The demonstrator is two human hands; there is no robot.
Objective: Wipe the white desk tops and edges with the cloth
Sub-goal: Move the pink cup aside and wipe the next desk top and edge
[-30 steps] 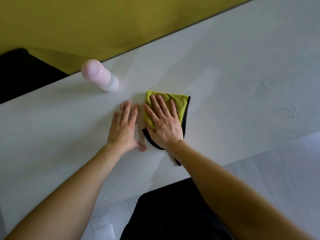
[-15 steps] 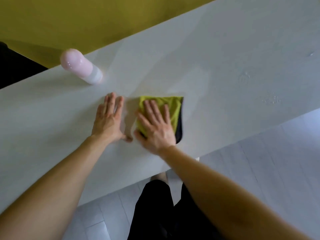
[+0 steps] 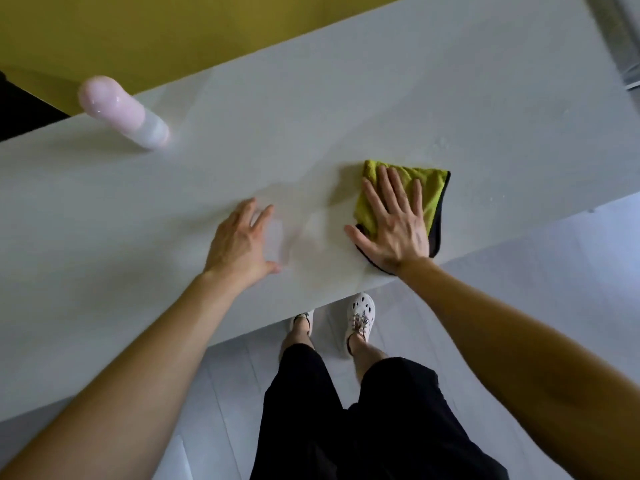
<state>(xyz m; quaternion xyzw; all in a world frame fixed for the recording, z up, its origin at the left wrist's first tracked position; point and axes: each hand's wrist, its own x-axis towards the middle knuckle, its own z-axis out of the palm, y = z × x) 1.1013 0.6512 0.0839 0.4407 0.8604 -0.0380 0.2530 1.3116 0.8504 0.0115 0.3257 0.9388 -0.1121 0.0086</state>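
Found right hand (image 3: 394, 230), fingers straight, pressing yellow-green cloth (image 3: 429, 188) flat on white desk (image 3: 311, 116) near its front edge. Found left hand (image 3: 242, 240) holding nothing (fingers loosely spread), resting on bare desktop apart from cloth.

Right hand (image 3: 394, 233) flat on yellow cloth (image 3: 431, 192) — left hand (image 3: 239, 244) on white desk (image 3: 311, 116).

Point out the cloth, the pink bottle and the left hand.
cloth (image 3: 432, 194), head view, its bare yellow part.
pink bottle (image 3: 123, 114), head view, middle of its body.
left hand (image 3: 239, 244), head view, back of the hand.
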